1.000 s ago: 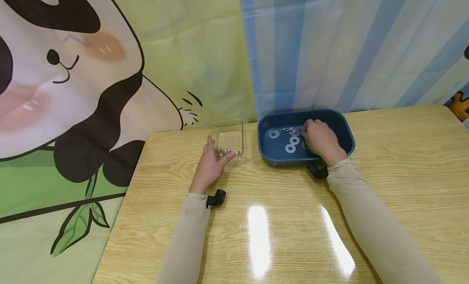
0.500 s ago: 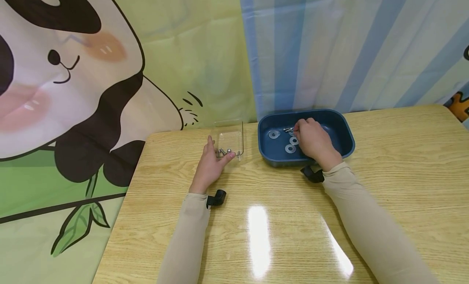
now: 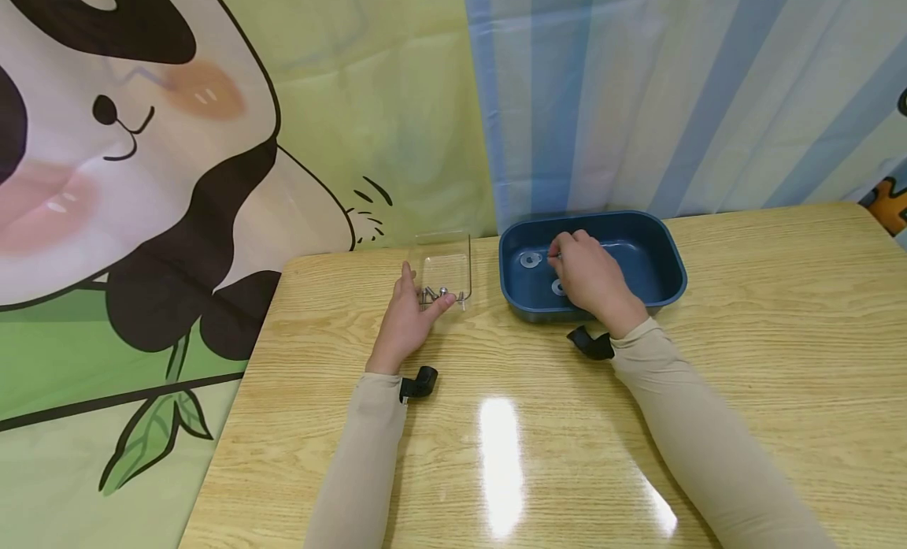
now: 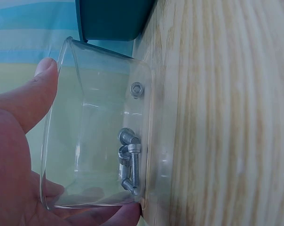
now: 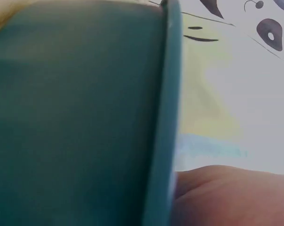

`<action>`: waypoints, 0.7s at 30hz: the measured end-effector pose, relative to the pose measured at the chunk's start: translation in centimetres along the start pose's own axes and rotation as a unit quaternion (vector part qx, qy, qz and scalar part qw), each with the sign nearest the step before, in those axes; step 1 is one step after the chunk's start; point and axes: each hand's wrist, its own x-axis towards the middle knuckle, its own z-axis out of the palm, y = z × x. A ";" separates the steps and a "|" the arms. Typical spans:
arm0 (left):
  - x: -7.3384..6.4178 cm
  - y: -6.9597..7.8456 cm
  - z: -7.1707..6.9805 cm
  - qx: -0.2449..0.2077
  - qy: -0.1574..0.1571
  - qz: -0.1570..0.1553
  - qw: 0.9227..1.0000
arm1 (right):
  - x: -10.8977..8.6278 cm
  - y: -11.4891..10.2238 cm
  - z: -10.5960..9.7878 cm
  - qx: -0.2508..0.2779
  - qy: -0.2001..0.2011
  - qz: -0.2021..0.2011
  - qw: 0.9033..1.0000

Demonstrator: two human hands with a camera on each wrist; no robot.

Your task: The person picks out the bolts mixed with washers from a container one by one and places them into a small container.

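My left hand grips a clear plastic box, thumb at one side and fingers round the other. Several socket head screws lie in that box. My right hand reaches over the front rim into a blue tray, fingers bent down where metal screws lay. I cannot tell what its fingertips hold, as the hand covers them. A flat washer lies left of the fingertips, and another washer is partly hidden under the hand. In the right wrist view the tray's wall covers the fingers.
The box and tray stand side by side near the back edge of a wooden table. Behind them hangs a printed curtain. A black wrist camera sits close in front of the tray's front wall.
My right hand has moved left inside the tray, from beside the washers to over the screws, now covering those and some washers. My left hand and the clear box have stayed put.
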 end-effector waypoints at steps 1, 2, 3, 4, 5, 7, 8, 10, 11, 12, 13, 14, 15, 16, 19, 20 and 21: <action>0.0 0.0 0.0 -0.001 -0.001 0.000 1.000 | 0.0 -0.2 0.0 0.001 0.002 -0.004 1.000; 0.0 0.0 0.0 -0.002 -0.001 0.000 1.000 | -0.1 -0.3 0.1 0.001 0.002 -0.008 1.000; 0.0 0.0 0.0 -0.002 -0.001 -0.001 1.000 | -0.1 -0.5 0.1 0.001 0.003 -0.011 1.000; 0.0 0.0 0.0 -0.003 -0.001 -0.001 1.000 | -0.1 -0.7 0.2 0.001 0.004 -0.014 1.000; 0.0 0.0 0.0 -0.003 -0.001 -0.001 1.000 | -0.1 -0.9 0.2 0.001 0.004 -0.017 1.000; 0.0 0.0 0.0 -0.003 -0.001 -0.001 1.000 | -0.2 -1.3 0.3 0.001 0.007 -0.023 1.000; 0.0 0.0 0.0 -0.003 -0.001 -0.001 1.000 | -0.2 -1.5 0.3 0.001 0.008 -0.026 1.000; 0.0 0.0 0.0 -0.004 -0.001 0.000 1.000 | -0.2 -1.9 0.4 0.002 0.011 -0.031 0.999; -0.1 0.0 0.0 -0.004 -0.001 0.000 1.000 | -0.2 -2.1 0.5 0.001 0.012 -0.033 0.999; -0.1 0.0 0.0 -0.003 -0.001 0.001 1.000 | -0.2 -2.3 0.5 0.000 0.013 -0.034 0.999; -0.1 0.0 0.0 -0.004 -0.001 0.001 1.000 | -0.2 -2.4 0.6 -0.001 0.013 -0.037 0.999; -0.1 0.0 0.0 -0.004 -0.001 0.002 1.000 | -0.2 -2.6 0.7 -0.002 0.014 -0.039 0.999; -0.1 0.0 -0.1 -0.004 -0.001 0.003 1.000 | -0.2 -2.8 0.7 -0.002 0.015 -0.041 0.999; -0.1 0.0 -0.1 -0.004 -0.001 0.003 1.000 | -0.2 -3.0 0.8 -0.003 0.016 -0.043 0.999; -0.1 0.0 -0.1 -0.003 0.000 0.004 1.000 | -0.2 -3.5 1.0 -0.002 0.021 -0.051 0.998; -0.1 0.0 -0.1 -0.003 0.000 0.005 1.000 | -0.2 -3.7 1.1 -0.002 0.022 -0.054 0.998; -0.1 0.0 0.0 -0.002 0.000 0.005 1.000 | -0.2 -3.9 1.2 -0.002 0.023 -0.057 0.998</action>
